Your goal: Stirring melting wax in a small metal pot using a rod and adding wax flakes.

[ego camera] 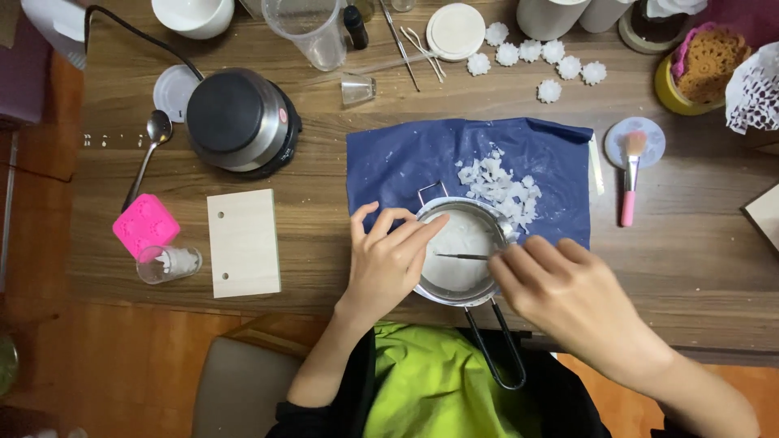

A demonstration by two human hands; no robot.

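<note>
Two hands work at a small metal pot of white wax on a blue sheet.

The left hand [389,255] curls over the near-left rim of the metal pot [458,247], fingers bent and touching it. The right hand [560,288] is closed around a thin metal tool [461,256] whose tip lies over the white mass inside. The pot sits on a blue sheet [406,158] on the tabletop [690,243], its wire handle pointing toward the person, with white wax flakes [499,182] piled just beyond it.
</note>
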